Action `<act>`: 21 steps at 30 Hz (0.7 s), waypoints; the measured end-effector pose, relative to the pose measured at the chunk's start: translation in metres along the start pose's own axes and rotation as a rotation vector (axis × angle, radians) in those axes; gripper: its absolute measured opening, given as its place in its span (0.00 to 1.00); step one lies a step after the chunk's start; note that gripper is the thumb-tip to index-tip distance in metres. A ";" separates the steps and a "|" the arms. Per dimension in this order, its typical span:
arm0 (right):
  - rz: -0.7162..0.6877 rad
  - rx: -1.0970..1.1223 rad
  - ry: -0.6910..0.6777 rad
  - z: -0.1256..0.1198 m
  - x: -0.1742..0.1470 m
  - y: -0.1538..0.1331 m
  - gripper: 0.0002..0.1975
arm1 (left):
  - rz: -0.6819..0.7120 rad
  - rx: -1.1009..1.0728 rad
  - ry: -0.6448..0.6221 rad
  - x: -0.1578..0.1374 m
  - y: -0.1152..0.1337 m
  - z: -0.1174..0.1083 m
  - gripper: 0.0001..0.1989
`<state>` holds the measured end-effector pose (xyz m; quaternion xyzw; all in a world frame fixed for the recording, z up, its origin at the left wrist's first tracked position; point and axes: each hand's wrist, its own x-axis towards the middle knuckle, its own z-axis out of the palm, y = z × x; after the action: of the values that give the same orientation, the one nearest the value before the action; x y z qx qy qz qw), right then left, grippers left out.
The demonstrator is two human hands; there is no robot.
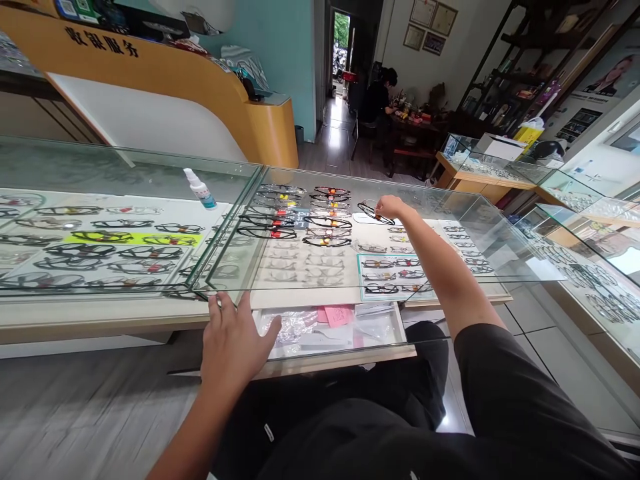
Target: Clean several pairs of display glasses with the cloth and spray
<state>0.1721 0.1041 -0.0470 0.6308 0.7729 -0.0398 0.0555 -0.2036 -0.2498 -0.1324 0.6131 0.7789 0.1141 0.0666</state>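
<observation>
The wearer's black T-shirt (pixel 360 437) fills the near foreground, bent over a pulled-out drawer (pixel 340 365) of clear plastic bags and pink paper (pixel 339 315). The left hand (pixel 234 340) is spread, thumb well apart from the fingers, its fingertips at the front edge of the glass countertop (pixel 425 205) near a joint between two cases; whether they press on it cannot be told.

The right hand (pixel 389 207), arm stretched out across the glass, pinches a pair of dark-framed eyeglasses (pixel 367 212) between thumb and fingers. These are just right of two columns of eyeglass frames (pixel 327 223), several with red, orange or yellow tags on the lenses. Nearer, a teal-edged panel (pixel 390 255) bears more frames. On the left case stands a tilted spray bottle (pixel 200 190), white with a blue label. In the background, another person (pixel 377 107) sits at a cluttered table.
</observation>
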 end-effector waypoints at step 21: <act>-0.836 0.429 -0.496 -0.016 -0.223 -0.093 0.11 | 0.072 -0.049 -0.010 -0.008 0.004 -0.006 0.42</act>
<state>0.1250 -0.1293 -0.0012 0.2376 0.8966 -0.3638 0.0858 -0.1992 -0.2574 -0.1259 0.6396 0.7528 0.1323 0.0811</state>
